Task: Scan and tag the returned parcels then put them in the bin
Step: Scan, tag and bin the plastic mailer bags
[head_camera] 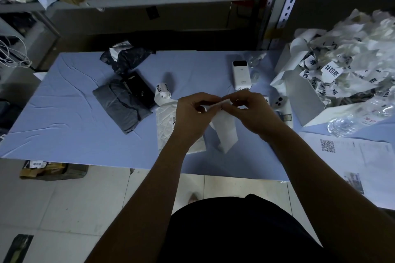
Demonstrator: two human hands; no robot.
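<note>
Peeling a label strip [222,126], both hands [192,113] pinch its top edge above the white parcel [168,126] near the desk [74,117] front edge; sticking comes next.

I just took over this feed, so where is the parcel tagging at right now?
Done, apparently: the box at right overflows with peeled label backings, suggesting many tags used. In hand: the left hand and right hand pinch a white label strip above the white parcel. Left: that parcel shows no tag, two dark parcels lie on the table, and no parcel bin is identifiable.
</note>
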